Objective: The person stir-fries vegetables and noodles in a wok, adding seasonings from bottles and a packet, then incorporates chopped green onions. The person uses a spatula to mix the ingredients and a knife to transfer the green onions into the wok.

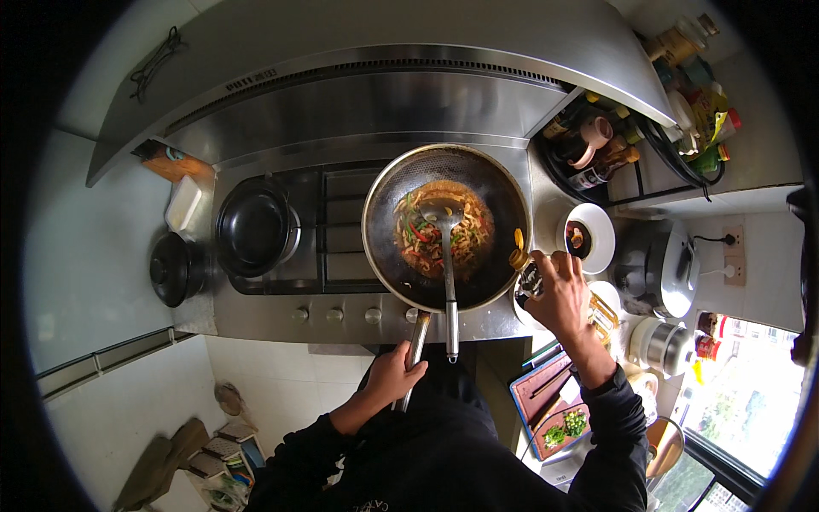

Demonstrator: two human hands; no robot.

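My left hand (394, 373) grips the metal handle (419, 337) of a wok (382, 192) on the right side of the stove. Inside the wok lie shredded food in brown sauce (477, 221), with red and green strips among it. A metal ladle (450, 275) rests in the food, its handle leaning over the near rim. Just beyond the wok's right rim, my right hand (563, 297) holds a clear bottle of dark liquid (531, 280). Its yellow flip cap (519, 240) is up, and the neck tilts toward the wok. I cannot tell whether liquid flows.
A black pan (253, 227) occupies the left burner, with a lidded black pot (171, 269) farther left. Right of the wok stand a white bowl (601, 240) and a rice cooker (659, 269). A cutting board (531, 393) holds chopped greens (566, 427). The range hood (384, 57) overhangs the stove.
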